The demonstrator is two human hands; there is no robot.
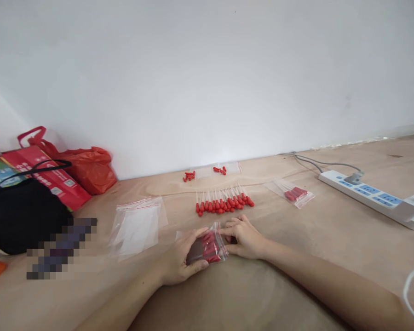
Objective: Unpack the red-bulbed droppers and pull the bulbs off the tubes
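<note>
A clear zip bag (210, 248) with red rubber bulbs inside lies on the table between my hands. My left hand (182, 257) grips it from the left, fingers along the far edge and thumb at the near edge. On the other side, my right hand (243, 236) has its curled fingers and thumb at the bag's red-lined zip end. Just beyond the hands is a row of droppers (224, 203), red bulbs towards me and clear thin tubes pointing away. Part of the bag's left end is hidden under my left hand.
Flat clear zip bags (138, 225) lie at left. A filled bag (295, 194) sits right of the row. Small red pieces (189, 175) lie near the wall. A power strip (372, 195) with cables stands right; red bags (93, 168) and a black bag (27, 216) stand left.
</note>
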